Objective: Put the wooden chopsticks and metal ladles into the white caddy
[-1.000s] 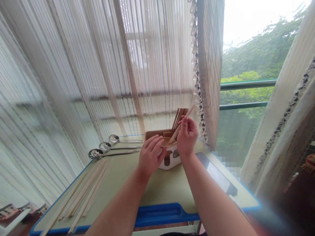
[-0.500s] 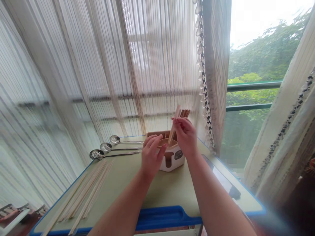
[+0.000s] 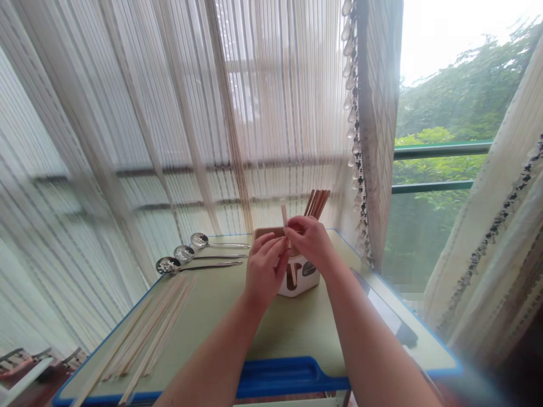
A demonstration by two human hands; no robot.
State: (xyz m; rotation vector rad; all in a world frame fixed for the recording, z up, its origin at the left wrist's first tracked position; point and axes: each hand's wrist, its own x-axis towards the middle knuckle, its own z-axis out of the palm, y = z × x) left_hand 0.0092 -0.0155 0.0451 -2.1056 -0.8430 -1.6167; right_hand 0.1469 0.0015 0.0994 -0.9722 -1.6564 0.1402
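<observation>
Pale wooden chopsticks [image 3: 284, 213] stand nearly upright in a white and brown utensil holder [image 3: 307, 281]. Their lower ends show through the T-shaped cutout in its front. My right hand [image 3: 311, 240] pinches them near the top with thumb and fingers. Just below, my left hand [image 3: 265, 265] closes its fingertips on the same chopsticks, its palm beside the holder's left wall. Several darker brown chopsticks [image 3: 318, 203] lean in the holder behind my right hand. My hands cover part of the holder's rim.
Three metal skimmer ladles [image 3: 184, 252] lie left of the holder. Several pale chopsticks [image 3: 148, 333] are spread over the table's left side. A dark-edged flat device [image 3: 388, 314] lies at the right. The table [image 3: 292, 333] has a blue edge; curtains [image 3: 178, 113] hang behind it.
The pale chopsticks have gone from tilted to nearly upright and sit lower, their ends now behind the cutout. My right hand moved left and down; my left fingertips closed in on them.
</observation>
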